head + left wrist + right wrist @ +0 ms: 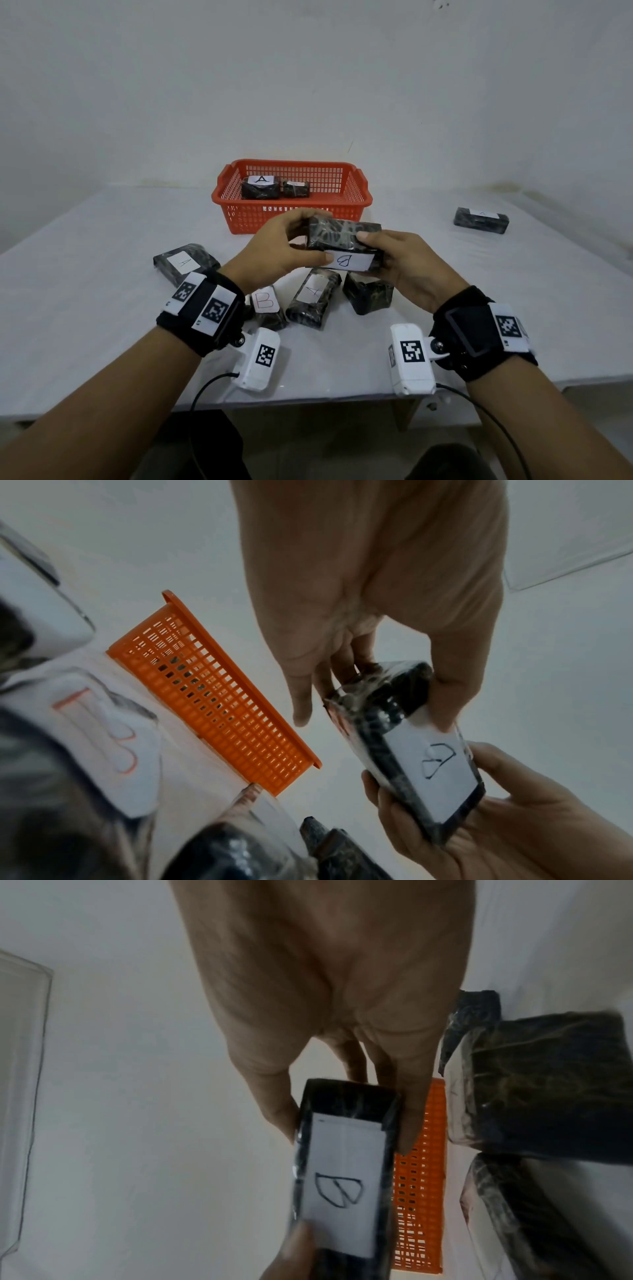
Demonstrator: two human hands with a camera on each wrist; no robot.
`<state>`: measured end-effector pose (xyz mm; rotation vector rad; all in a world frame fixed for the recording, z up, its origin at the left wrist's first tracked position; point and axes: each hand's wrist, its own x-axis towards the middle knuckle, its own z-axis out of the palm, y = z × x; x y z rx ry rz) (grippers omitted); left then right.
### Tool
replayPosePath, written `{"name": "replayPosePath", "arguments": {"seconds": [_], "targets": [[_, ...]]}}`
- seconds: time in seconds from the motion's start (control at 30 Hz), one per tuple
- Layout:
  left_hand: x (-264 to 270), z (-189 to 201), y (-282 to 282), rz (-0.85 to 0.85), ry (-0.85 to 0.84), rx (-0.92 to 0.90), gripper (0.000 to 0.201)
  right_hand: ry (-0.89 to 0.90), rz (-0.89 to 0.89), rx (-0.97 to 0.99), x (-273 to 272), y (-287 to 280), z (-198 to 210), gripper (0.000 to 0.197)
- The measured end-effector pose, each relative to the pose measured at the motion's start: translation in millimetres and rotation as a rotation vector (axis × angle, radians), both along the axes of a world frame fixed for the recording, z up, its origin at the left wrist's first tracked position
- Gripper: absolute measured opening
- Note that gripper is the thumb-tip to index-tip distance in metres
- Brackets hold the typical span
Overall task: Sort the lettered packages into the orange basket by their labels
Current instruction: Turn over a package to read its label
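Both hands hold one dark wrapped package (342, 236) above the table, its white label reading B (344, 262) turned toward me. My left hand (281, 243) grips its left end and my right hand (394, 260) grips its right end. The same package (411, 739) (342, 1177) shows in both wrist views with fingers curled round it. Behind it stands the orange basket (356, 202) (219, 696) (418, 1191), holding a package labelled A (260, 187) and a smaller one (296, 189) whose label I cannot read.
Below my hands lie a package labelled A (185, 263), one labelled B (265, 303), another A (313, 296) and an unlabelled-side package (368, 293). One more package (481, 220) sits far right. The table's (102, 308) front edge is near my wrists.
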<state>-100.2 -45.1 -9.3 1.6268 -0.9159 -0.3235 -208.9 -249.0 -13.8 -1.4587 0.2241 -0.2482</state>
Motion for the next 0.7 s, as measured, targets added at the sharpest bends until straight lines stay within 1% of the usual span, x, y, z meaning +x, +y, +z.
{"name": "replayPosePath", "arguments": {"seconds": [0.03, 0.07, 0.1, 0.17, 0.2, 0.3, 0.4, 0.47, 0.57, 0.63, 0.7], "targets": [[-2.1, 0.3, -0.5, -0.008, 0.036, -0.002, 0.061, -0.015, -0.012, 0.003, -0.2, 0.2, -0.7, 0.029], [-4.0, 0.3, -1.6, -0.01, 0.091, -0.014, 0.057, -0.033, -0.02, 0.008, -0.4, 0.3, -0.8, 0.031], [-5.3, -0.4, -3.3, -0.005, 0.132, -0.029, 0.045, -0.049, -0.024, 0.012, -1.0, 0.7, -1.0, 0.032], [-5.5, -2.7, -5.6, 0.062, 0.123, -0.051, 0.019, -0.064, -0.023, 0.006, -1.2, 2.6, -1.9, 0.035], [-4.4, -4.2, -6.6, 0.095, 0.099, -0.052, 0.016, -0.063, -0.013, 0.003, -1.1, 4.0, -2.3, 0.035], [-3.9, -5.1, -8.7, 0.105, 0.059, -0.048, 0.03, -0.04, 0.018, 0.017, -0.2, 7.3, -3.1, 0.032], [-4.6, -4.3, -9.0, 0.069, 0.132, -0.069, 0.036, -0.061, -0.006, 0.04, 0.4, 7.9, -2.2, 0.031], [-5.2, -3.5, -8.8, 0.045, 0.164, -0.068, 0.032, -0.084, -0.004, 0.058, 0.4, 6.9, -2.4, 0.033], [-5.8, -0.8, -6.8, 0.094, 0.106, -0.068, 0.021, -0.087, 0.043, 0.028, 0.0, 6.1, -3.9, 0.043], [-5.3, -0.1, -5.8, 0.112, 0.091, -0.086, 0.021, -0.087, 0.036, 0.0, 0.1, 4.7, -5.5, 0.045], [-5.3, -1.1, -5.4, 0.086, 0.126, -0.093, 0.027, -0.097, 0.008, -0.017, -0.4, 1.6, -7.4, 0.05]]}}
